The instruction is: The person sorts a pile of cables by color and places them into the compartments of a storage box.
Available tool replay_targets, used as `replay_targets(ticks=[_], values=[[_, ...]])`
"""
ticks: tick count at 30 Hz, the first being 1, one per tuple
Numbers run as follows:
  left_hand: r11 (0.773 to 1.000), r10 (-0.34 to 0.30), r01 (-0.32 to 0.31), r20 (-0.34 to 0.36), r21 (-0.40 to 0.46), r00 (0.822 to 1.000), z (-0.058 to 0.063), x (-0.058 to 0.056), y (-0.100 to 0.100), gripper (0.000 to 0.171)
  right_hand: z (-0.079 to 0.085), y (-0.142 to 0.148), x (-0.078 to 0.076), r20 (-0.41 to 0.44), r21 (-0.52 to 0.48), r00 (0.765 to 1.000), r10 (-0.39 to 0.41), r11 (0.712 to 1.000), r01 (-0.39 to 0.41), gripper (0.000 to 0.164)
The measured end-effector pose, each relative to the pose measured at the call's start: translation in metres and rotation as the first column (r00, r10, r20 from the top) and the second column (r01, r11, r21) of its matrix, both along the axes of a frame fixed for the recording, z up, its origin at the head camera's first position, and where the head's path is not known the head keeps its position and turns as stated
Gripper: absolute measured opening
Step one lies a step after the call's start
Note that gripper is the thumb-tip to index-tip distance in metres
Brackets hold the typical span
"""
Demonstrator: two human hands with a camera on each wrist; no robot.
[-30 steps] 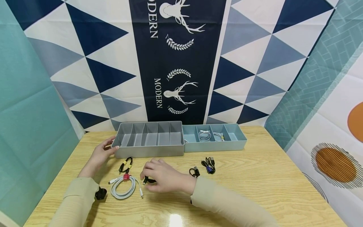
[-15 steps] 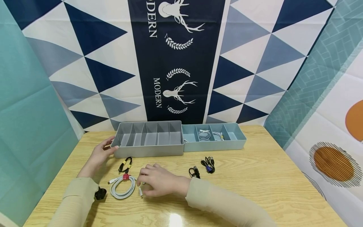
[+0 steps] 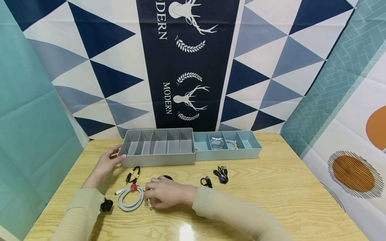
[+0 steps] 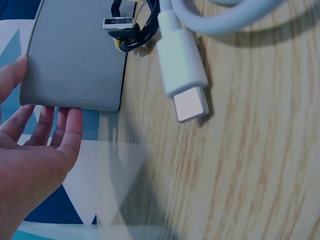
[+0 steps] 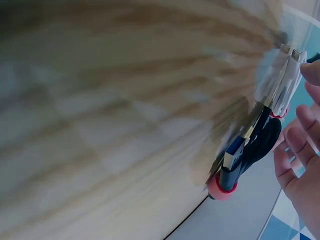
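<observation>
My left hand [image 3: 106, 164] grips the left end of a grey divided organizer box [image 3: 158, 160], with the thumb at its front corner. My right hand [image 3: 166, 193] is low over the table, fingers loosely bent. Just left of it lies a coiled white cable [image 3: 120, 202] with a red tie [image 3: 134, 187]; one white plug [image 3: 149, 204] shows beneath its fingertips. A black cable [image 5: 260, 142] with a red tie [image 5: 222, 189] lies close below the fingers in the right wrist view; in the head view the hand hides most of it. Nothing shows between the visible fingers.
A light blue divided box [image 3: 229, 154] adjoins the grey one, with white cables in some compartments. A black cable with yellow ties [image 3: 133, 175] lies before the grey box. Two black cable bundles, one small [image 3: 206, 182] and one with a blue connector [image 3: 222, 179], lie to the right.
My right hand has shifted slightly left and down. The black cable end formerly seen under it is hidden, and a black loop now shows behind it. The left hand stays put.
</observation>
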State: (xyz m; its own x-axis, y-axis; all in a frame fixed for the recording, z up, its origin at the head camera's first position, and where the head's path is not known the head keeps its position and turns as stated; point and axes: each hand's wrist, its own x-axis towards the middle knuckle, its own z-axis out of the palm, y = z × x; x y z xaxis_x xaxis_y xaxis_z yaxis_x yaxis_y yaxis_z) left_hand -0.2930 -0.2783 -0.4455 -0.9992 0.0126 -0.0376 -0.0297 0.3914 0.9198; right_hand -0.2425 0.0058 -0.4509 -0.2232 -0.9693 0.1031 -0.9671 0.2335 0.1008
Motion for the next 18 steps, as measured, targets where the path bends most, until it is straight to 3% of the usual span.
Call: replay_targets(ticks=[10, 18], values=[[1.0, 0.007, -0.007, -0.015, -0.004, 1.0, 0.0, 0.0, 0.0, 0.068, -0.001, -0.012, -0.006, -0.057, 0.037, 0.998, 0.034, 0.999, -0.032, 0.031], [1.0, 0.011, -0.011, -0.017, -0.001, 1.0, -0.001, -0.001, 0.0, 0.068, -0.001, -0.02, -0.011, -0.041, 0.094, 0.998, 0.046, 0.995, -0.042, 0.042]])
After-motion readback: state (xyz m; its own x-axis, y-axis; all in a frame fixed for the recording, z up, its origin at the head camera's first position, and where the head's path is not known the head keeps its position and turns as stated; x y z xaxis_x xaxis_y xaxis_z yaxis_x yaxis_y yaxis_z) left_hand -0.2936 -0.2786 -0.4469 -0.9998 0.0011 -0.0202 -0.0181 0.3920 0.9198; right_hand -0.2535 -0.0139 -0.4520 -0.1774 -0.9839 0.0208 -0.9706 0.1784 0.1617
